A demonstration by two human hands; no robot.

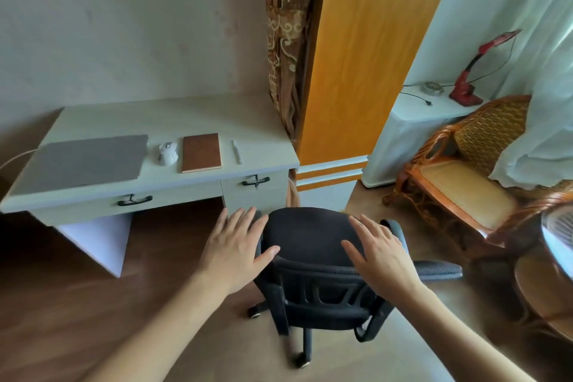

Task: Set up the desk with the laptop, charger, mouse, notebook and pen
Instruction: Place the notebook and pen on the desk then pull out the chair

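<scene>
On the pale desk (173,116) lie, from left to right, a closed grey laptop (85,161), a white mouse (167,153), a brown notebook (201,152) and a white pen (236,152). A white cable (17,158) leaves the laptop's left side and runs off the desk. My left hand (234,250) and my right hand (379,253) hover with fingers spread over the backrest of a black office chair (310,237), in front of the desk's right end. Neither hand holds anything.
An orange column (353,65) and a brown patterned curtain (286,34) rise right of the desk. Further right stand a white side table (412,112) with a red lamp (469,77), a wicker armchair (459,177) and a fan (558,229). The floor is brown wood.
</scene>
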